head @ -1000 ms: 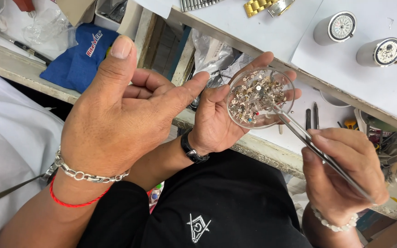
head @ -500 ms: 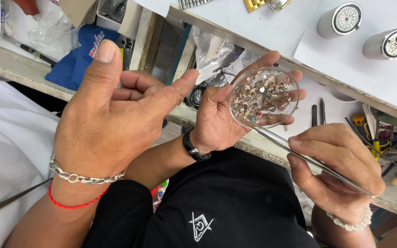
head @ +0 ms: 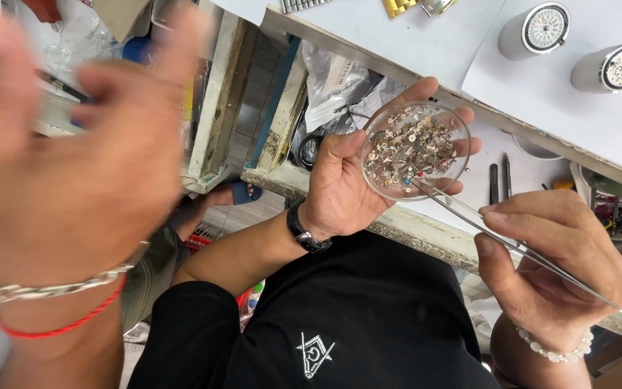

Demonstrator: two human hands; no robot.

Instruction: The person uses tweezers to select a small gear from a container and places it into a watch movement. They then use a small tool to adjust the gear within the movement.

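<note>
Fingers point(head: 341, 141) of left hand point(head: 340, 191) wrapped round clear dish point(head: 416, 150) of tiny watch parts, held just off desk point(head: 426, 43) edge, right hand point(head: 552, 266) pinching tweezers point(head: 448, 204), tips inside dish: recommend dish level, light squeeze, one part per lift, well apart from co-worker's blurred hand point(head: 73, 166).

A white-topped bench point(head: 426, 43) crosses the upper right of the frame. Two round movement holders point(head: 534, 30) point(head: 610, 68) and a gold bracelet point(head: 397, 7) lie on it.
</note>
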